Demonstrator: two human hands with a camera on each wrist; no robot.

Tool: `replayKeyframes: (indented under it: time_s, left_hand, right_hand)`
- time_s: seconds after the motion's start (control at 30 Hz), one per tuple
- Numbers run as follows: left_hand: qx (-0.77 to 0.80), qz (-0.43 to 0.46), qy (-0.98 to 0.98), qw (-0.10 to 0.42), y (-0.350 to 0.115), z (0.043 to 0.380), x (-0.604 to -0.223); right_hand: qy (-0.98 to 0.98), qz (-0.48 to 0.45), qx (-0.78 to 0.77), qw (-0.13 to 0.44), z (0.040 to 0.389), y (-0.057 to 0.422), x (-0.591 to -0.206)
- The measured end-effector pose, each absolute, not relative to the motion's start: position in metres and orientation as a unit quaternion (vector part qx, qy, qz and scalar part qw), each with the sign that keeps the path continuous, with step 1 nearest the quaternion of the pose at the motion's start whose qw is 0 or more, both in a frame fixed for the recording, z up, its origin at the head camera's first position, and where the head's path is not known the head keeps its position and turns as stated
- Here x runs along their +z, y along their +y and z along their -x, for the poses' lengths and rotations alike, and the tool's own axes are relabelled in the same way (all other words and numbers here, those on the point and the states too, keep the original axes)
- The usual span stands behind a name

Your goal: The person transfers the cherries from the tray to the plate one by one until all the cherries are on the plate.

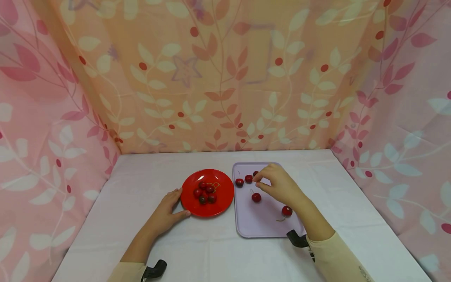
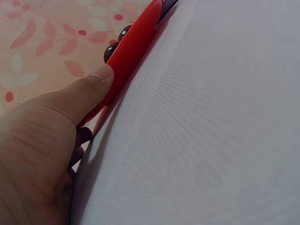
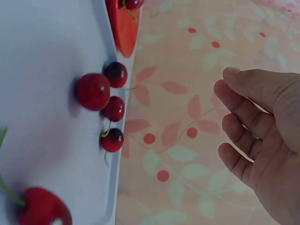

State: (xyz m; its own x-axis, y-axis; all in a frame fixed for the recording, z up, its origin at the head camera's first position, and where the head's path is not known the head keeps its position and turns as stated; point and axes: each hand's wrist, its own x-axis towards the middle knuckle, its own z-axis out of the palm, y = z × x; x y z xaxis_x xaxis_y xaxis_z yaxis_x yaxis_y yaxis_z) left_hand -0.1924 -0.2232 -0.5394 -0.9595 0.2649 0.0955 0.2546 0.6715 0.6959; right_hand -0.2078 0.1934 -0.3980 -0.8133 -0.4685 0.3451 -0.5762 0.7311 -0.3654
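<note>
A red plate (image 1: pixel 225 201) bears several dark red cherries (image 1: pixel 198 192), some with stems. My left hand (image 1: pixel 163 214) holds its left side, fingers at the rim and thumb (image 2: pixel 102 77) against the near edge. To the plate's right lies a pale purple tray (image 1: pixel 251 223) with more cherries on it, spread apart. Over the tray's far right part is my right hand (image 1: pixel 280 184), thumb and forefinger close together. The right wrist view shows nothing between its loosely bent fingers (image 3: pixel 234 124). Nearest to these fingertips in the head view is a cherry (image 1: pixel 248 179) at the far side.
One cherry (image 1: pixel 256 197) sits mid-tray, and another cherry (image 1: pixel 287 211) lies at the near right beneath the right forearm. White cloth (image 1: pixel 141 172) covers the table. Patterned curtains (image 1: pixel 225 78) stand at the back and both sides. Black wrist mounts (image 1: pixel 297 239) stick out at the cuffs.
</note>
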Motion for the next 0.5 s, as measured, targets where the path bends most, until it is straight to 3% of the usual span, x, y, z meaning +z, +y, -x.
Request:
replayKeyframes:
  time_s: [0.5]
  left_hand:
    - [0.376,-0.14,0.916,0.01,-0.223,0.192,-0.54]
  right_hand:
    - [-0.939,-0.279,0.179,0.09,0.193,0.24,-0.423]
